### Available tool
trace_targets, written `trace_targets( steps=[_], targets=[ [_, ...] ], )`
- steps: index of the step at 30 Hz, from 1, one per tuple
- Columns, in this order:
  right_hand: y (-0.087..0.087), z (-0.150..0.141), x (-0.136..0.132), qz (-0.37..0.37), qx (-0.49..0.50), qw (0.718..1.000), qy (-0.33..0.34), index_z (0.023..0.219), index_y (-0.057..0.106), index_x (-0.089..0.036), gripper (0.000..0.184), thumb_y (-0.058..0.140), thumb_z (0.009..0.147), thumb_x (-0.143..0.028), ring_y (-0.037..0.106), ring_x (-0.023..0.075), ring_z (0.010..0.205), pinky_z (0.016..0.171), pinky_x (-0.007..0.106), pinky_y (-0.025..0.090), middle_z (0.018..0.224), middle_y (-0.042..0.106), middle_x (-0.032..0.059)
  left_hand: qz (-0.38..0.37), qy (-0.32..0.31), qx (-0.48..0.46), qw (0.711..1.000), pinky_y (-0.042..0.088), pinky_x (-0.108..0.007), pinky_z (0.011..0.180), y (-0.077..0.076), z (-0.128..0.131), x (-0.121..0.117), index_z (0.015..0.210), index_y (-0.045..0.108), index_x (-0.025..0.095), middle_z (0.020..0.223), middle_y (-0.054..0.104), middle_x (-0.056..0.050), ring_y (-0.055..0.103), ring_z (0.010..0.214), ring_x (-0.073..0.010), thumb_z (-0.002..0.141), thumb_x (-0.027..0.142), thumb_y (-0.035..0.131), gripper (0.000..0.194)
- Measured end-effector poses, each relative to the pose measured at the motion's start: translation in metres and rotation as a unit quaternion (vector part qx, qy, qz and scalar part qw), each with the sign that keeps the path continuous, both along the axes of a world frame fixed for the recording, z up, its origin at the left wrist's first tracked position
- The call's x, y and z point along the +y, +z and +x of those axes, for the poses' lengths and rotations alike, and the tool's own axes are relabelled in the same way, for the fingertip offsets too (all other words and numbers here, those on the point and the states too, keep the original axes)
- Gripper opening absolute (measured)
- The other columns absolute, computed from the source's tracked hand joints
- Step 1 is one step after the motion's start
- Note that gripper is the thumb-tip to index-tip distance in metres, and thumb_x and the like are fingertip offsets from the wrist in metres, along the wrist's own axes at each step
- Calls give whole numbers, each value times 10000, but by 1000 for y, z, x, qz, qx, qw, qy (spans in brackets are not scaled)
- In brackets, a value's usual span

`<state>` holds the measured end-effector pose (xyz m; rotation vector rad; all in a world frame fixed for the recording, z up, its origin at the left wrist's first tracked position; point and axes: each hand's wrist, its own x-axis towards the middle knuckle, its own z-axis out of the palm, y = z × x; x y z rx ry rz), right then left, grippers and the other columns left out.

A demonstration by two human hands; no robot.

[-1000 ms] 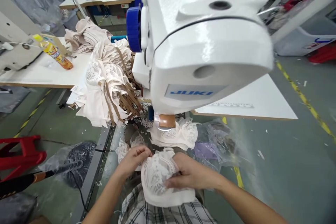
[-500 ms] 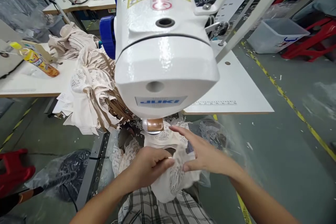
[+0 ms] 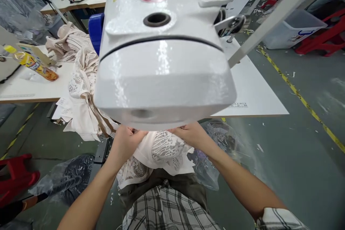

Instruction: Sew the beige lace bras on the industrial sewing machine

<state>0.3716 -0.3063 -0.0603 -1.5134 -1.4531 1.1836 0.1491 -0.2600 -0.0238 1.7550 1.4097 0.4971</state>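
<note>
A white lace bra hangs below the front of the white sewing machine head, draping over my lap. My left hand is closed on the fabric's left side, fingertips partly tucked under the machine head. On the other side my right hand grips the upper right edge of the same piece, its fingertips also partly hidden by the head. The machine covers the needle area. To the left, a heap of cream lace bras with brown straps hangs over the table edge.
A yellow-capped drink bottle lies on the left table. The white table extends right of the machine, beside a slanted white post. A clear plastic bin and red stools stand on the floor.
Both hands have moved up and forward to the machine head, carrying the bra from my lap. My right hand has closed on the fabric. The view has moved closer to the machine.
</note>
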Motion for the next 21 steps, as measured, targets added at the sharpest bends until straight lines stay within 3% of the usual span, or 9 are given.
trace_targets(
  steps=[6, 9, 13, 16, 19, 21],
  targets=[
    [-3, 6, 10, 8, 17, 1000, 0, 705, 651, -189, 354, 630, 833, -518, 587, 182, 704, 655, 299, 456, 730, 654, 29, 30, -22, 10, 999, 242, -251, 469, -2, 6, 4, 506, 464, 216, 406, 272, 25, 360, 505, -139, 767, 293, 618, 313],
    [-13, 7, 11, 1, 31, 1000, -3, 722, 633, -188, 400, 618, 836, -572, 562, 168, 676, 644, 294, 462, 702, 616, 17, 31, -20, 12, 999, 264, -253, 484, 0, 7, 5, 509, 450, 219, 410, 283, 22, 384, 525, -148, 755, 264, 609, 296],
    [-46, 0, 2, -6, 95, 995, -20, 961, 646, -178, 620, 568, 773, -765, 615, 218, 811, 741, 337, 514, 909, 672, 76, 48, -24, 6, 999, 270, -246, 500, 0, 6, 5, 514, 431, 210, 423, 295, 25, 387, 540, -141, 774, 243, 587, 305],
    [-77, -6, -12, -25, 197, 976, 92, 1111, 635, -165, 870, 536, 654, -898, 629, 286, 983, 896, 410, 509, 1065, 688, 134, 60, -17, 17, 998, 225, -244, 486, -1, 2, 5, 490, 359, 211, 418, 256, 34, 324, 510, -118, 787, 244, 576, 369],
    [-99, -7, -29, -107, 262, 938, 201, 1061, 683, -152, 725, 728, 639, -739, 650, 278, 990, 966, 437, 482, 996, 722, 102, 48, -10, 47, 998, 136, -260, 467, -2, -3, 6, 472, 213, 214, 413, 180, 47, 190, 467, -87, 789, 252, 564, 475],
    [-106, -5, -40, -164, 296, 923, 186, 963, 720, -146, 544, 828, 636, -568, 671, 248, 936, 944, 412, 491, 912, 735, 65, 49, -12, 58, 997, 111, -271, 469, -2, -5, 7, 488, 158, 214, 420, 165, 51, 140, 464, -78, 794, 259, 555, 503]
  ],
)
